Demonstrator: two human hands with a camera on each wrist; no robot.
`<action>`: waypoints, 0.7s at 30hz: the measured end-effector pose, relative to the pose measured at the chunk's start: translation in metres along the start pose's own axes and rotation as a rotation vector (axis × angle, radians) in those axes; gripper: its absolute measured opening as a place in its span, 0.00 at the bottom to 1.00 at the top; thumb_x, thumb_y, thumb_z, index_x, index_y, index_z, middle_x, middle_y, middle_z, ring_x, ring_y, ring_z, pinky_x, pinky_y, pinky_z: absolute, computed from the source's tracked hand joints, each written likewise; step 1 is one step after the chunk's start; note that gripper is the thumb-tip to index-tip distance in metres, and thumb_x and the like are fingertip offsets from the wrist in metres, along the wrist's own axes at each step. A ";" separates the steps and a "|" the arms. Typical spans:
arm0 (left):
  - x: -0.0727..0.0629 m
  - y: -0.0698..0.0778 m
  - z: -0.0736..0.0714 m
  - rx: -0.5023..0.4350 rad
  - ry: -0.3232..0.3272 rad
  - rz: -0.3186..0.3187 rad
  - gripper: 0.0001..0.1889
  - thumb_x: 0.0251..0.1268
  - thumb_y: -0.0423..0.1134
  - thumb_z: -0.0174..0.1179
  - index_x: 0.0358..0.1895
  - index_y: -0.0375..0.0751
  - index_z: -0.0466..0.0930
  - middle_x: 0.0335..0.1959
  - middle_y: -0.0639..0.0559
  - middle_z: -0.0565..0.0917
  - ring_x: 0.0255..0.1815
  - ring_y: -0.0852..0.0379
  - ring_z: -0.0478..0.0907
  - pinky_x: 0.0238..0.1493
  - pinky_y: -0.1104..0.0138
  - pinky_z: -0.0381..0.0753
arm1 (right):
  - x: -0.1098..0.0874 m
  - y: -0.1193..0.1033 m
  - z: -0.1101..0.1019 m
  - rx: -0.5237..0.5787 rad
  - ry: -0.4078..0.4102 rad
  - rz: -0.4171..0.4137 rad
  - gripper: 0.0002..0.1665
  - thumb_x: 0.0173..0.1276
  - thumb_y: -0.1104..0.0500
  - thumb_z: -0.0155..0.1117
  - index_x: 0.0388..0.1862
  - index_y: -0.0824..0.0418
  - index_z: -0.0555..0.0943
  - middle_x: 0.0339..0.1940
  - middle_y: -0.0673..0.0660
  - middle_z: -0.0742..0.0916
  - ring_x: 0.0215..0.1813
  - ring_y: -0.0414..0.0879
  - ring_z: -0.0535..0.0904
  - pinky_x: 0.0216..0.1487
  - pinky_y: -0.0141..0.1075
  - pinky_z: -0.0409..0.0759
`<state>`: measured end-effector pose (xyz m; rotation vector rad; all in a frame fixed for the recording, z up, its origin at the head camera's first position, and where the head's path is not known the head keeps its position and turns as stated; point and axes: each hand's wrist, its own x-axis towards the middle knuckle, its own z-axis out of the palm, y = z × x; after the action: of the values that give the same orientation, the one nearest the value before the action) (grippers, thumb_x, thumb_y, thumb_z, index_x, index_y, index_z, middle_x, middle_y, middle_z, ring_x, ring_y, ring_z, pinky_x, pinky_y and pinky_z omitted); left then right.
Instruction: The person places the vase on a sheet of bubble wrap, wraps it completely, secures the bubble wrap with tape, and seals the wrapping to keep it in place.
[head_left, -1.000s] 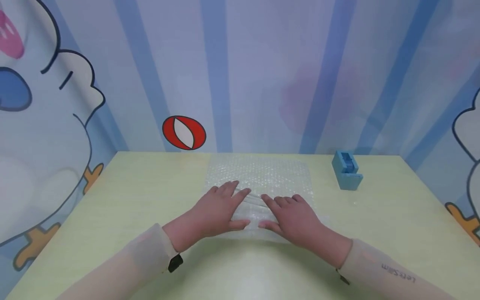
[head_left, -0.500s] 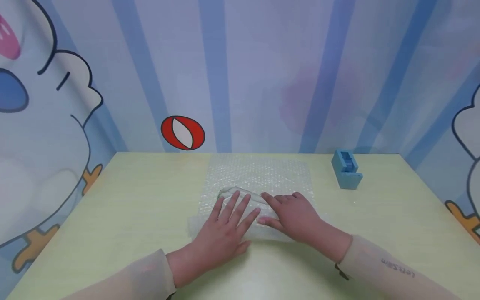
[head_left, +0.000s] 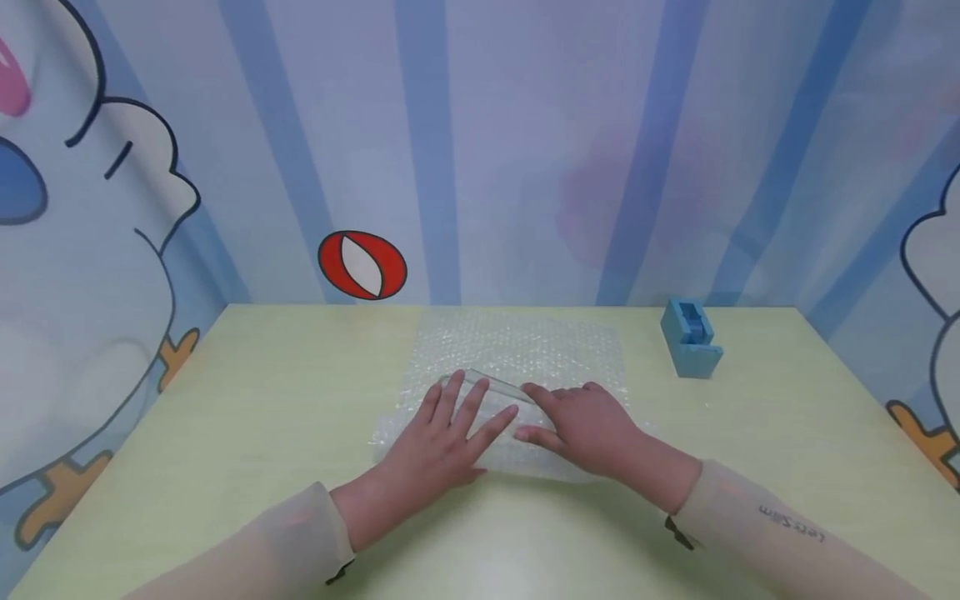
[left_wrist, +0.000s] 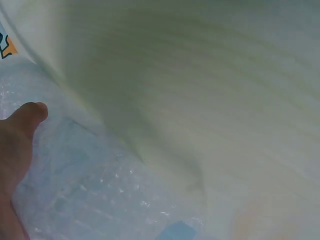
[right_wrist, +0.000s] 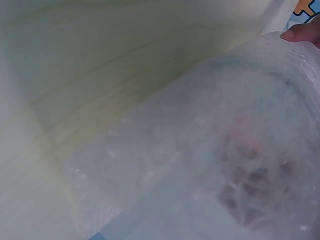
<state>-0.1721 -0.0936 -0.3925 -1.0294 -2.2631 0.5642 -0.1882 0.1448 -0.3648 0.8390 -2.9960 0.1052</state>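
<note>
A sheet of bubble wrap lies on the table, its near part folded over a flat, rounded thing. Above the fold a thin pale rim shows; through the wrap, the right wrist view gives a blurred dark and reddish pattern. My left hand rests on the left of the folded wrap with fingers spread. On its right side my right hand holds the fold, fingers bent over the rim and thumb on top. What kind of thing is inside, I cannot tell.
A blue tape dispenser stands at the back right of the pale yellow table. Behind the table rises a striped blue wall with cartoon figures at the sides.
My left hand moved back toward me and spread its fingers over the wrap, uncovering the rim, then shifted slightly forward. My right hand has kept its place.
</note>
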 end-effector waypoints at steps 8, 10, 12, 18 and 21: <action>-0.004 0.002 -0.010 -0.036 -0.037 -0.002 0.46 0.54 0.71 0.68 0.74 0.57 0.66 0.69 0.41 0.75 0.69 0.38 0.75 0.66 0.53 0.81 | -0.004 -0.004 -0.003 0.067 -0.025 -0.011 0.37 0.76 0.37 0.56 0.71 0.61 0.74 0.36 0.57 0.93 0.38 0.51 0.89 0.50 0.52 0.84; -0.005 0.003 -0.013 -0.050 -0.054 -0.001 0.46 0.54 0.71 0.68 0.74 0.57 0.66 0.69 0.41 0.75 0.69 0.38 0.75 0.66 0.53 0.81 | -0.005 -0.005 -0.004 0.089 -0.048 -0.004 0.37 0.76 0.37 0.56 0.71 0.60 0.74 0.38 0.58 0.93 0.38 0.51 0.89 0.51 0.53 0.84; -0.006 0.002 -0.016 -0.066 -0.076 0.005 0.46 0.55 0.71 0.67 0.75 0.56 0.66 0.69 0.41 0.75 0.69 0.38 0.75 0.66 0.52 0.81 | -0.005 -0.006 -0.004 0.098 -0.060 0.000 0.37 0.76 0.37 0.56 0.71 0.60 0.73 0.37 0.58 0.93 0.35 0.51 0.88 0.50 0.53 0.85; 0.002 -0.011 -0.021 -0.232 -0.123 -0.036 0.38 0.67 0.68 0.59 0.75 0.54 0.67 0.69 0.44 0.76 0.69 0.42 0.75 0.67 0.52 0.81 | -0.005 -0.006 -0.005 0.113 -0.065 -0.011 0.37 0.77 0.38 0.55 0.71 0.62 0.72 0.33 0.56 0.92 0.32 0.49 0.87 0.45 0.51 0.85; 0.007 -0.017 -0.021 -0.353 -0.136 -0.080 0.33 0.73 0.63 0.55 0.74 0.50 0.70 0.67 0.47 0.78 0.67 0.46 0.75 0.68 0.54 0.78 | -0.005 -0.006 -0.006 0.130 -0.096 -0.002 0.37 0.77 0.37 0.54 0.73 0.62 0.72 0.28 0.53 0.90 0.30 0.47 0.86 0.45 0.51 0.85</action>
<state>-0.1714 -0.0957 -0.3651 -1.0866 -2.5729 0.2081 -0.1811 0.1426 -0.3585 0.8829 -3.1057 0.2703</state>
